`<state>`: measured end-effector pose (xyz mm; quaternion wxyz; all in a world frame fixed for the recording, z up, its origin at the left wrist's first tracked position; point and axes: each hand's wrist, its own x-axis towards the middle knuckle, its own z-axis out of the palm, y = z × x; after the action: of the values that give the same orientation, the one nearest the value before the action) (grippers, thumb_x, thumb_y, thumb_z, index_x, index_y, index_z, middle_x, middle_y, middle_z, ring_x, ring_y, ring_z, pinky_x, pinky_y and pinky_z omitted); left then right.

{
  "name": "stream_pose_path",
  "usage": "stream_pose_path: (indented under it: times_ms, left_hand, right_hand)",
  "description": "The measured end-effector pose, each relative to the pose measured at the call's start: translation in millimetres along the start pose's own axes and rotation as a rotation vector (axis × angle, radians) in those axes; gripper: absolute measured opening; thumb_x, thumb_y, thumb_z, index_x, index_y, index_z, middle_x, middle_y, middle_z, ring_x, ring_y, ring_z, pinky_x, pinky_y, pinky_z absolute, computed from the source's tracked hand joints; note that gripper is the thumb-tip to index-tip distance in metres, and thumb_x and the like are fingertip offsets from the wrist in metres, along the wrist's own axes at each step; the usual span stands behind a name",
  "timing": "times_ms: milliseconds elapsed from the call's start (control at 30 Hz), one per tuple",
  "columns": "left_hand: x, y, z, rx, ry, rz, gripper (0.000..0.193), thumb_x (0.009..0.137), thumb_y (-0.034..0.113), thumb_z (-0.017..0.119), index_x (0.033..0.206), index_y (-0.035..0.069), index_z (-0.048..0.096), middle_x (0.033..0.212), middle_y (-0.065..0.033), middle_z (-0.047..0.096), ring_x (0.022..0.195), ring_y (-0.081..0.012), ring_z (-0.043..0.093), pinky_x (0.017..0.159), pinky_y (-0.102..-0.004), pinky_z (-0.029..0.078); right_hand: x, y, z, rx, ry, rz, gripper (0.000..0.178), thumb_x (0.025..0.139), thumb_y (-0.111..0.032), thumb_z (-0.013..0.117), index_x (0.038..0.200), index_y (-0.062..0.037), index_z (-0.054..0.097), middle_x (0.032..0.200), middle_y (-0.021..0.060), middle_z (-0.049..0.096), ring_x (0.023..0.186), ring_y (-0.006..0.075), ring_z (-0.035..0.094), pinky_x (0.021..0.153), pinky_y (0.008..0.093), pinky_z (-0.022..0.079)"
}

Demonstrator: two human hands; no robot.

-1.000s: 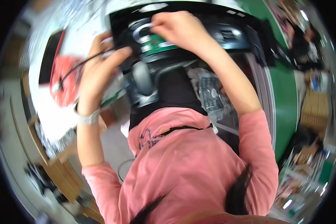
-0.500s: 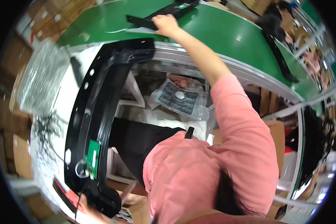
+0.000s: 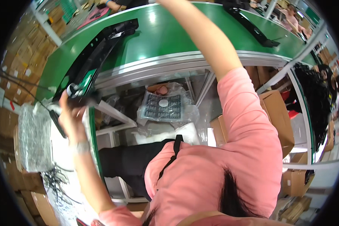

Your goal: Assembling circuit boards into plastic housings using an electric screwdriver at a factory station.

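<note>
A long black housing (image 3: 89, 54) lies slantwise on the green work surface (image 3: 158, 34), its far end toward the upper middle. On its near end sits a green circuit board (image 3: 88, 82) beside a small white round part. My left hand (image 3: 72, 118) grips this near end, its fingers curled at the edge and somewhat blurred. My right arm reaches away over the green surface, and its hand is cut off by the upper edge. Farther right rests a second long black part (image 3: 248, 27).
A bundle wrapped in clear plastic (image 3: 35, 139) and loose dark cables (image 3: 58, 184) lie on the white surface at left. Below the metal frame is a clear bag with a dark printed sheet (image 3: 162, 106). Cardboard boxes (image 3: 277, 120) stand at right. A co-worker's arm (image 3: 115, 5) shows at the top.
The housing has moved from the white surface at left onto the green surface, carried by my left hand. My right hand has left the black part it touched and passed beyond the upper edge.
</note>
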<state>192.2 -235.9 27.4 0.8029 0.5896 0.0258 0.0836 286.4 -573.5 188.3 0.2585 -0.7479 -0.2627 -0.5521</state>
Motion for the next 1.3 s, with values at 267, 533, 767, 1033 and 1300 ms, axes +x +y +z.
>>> stream_pose_path:
  times_ms: [267, 533, 767, 1033, 1300]
  left_hand:
    - [78.4, -79.5, 44.1, 0.163, -0.162, -0.019, 0.039, 0.089, 0.022, 0.075, 0.119, 0.001, 0.061, 0.098, -0.0100, 0.067, 0.082, -0.0167, 0.068, 0.074, -0.0285, 0.054]
    - [-45.9, 94.6, 37.4, 0.886, 0.367, 1.896, 0.046, 0.091, 0.027, 0.072, 0.125, 0.002, 0.054, 0.107, -0.0077, 0.062, 0.102, -0.0240, 0.061, 0.097, -0.0378, 0.044]
    - [-121.3, 131.8, -12.7, 1.624, -0.015, 1.716, 0.018, 0.089, 0.018, 0.071, 0.092, 0.002, 0.064, 0.071, -0.0065, 0.052, 0.066, -0.0273, 0.056, 0.061, -0.0369, 0.047]
    - [-160.4, 84.7, -29.1, 1.755, 0.121, 1.670, 0.014, 0.073, -0.002, 0.065, 0.072, 0.008, 0.056, 0.063, 0.0002, 0.042, 0.054, -0.0125, 0.047, 0.048, -0.0269, 0.029]
    - [-179.6, 17.8, -26.7, 1.875, 0.060, 1.507, 0.007, 0.079, 0.013, 0.061, 0.084, 0.012, 0.056, 0.078, -0.0008, 0.054, 0.078, -0.0143, 0.059, 0.072, -0.0301, 0.047]
  right_hand:
    - [-29.9, -84.2, -29.9, 0.016, -0.254, -0.299, 0.034, 0.067, -0.014, 0.070, 0.095, 0.0006, 0.056, 0.090, 0.0181, 0.062, 0.090, 0.0383, 0.062, 0.085, 0.0442, 0.046]
    - [-63.9, -140.5, -4.5, -0.021, -0.165, -0.642, 0.021, 0.067, -0.021, 0.069, 0.080, -0.0105, 0.056, 0.074, 0.0012, 0.054, 0.073, 0.0199, 0.060, 0.064, 0.0350, 0.044]
    - [-67.2, -222.1, 8.6, 0.217, -0.178, -0.755, 0.016, 0.069, -0.020, 0.067, 0.072, -0.0103, 0.055, 0.076, -0.0012, 0.058, 0.079, 0.0171, 0.062, 0.067, 0.0338, 0.045]
    - [-38.2, -189.2, 44.9, 1.083, -0.130, 0.496, 0.040, 0.081, -0.016, 0.070, 0.116, -0.0005, 0.061, 0.097, 0.0105, 0.068, 0.091, 0.0237, 0.064, 0.085, 0.0407, 0.049]
    - [-66.9, -151.0, 113.0, 0.872, -0.670, 0.832, 0.023, 0.085, -0.016, 0.071, 0.106, -0.0067, 0.067, 0.091, 0.0016, 0.069, 0.082, 0.0127, 0.064, 0.073, 0.0299, 0.050]
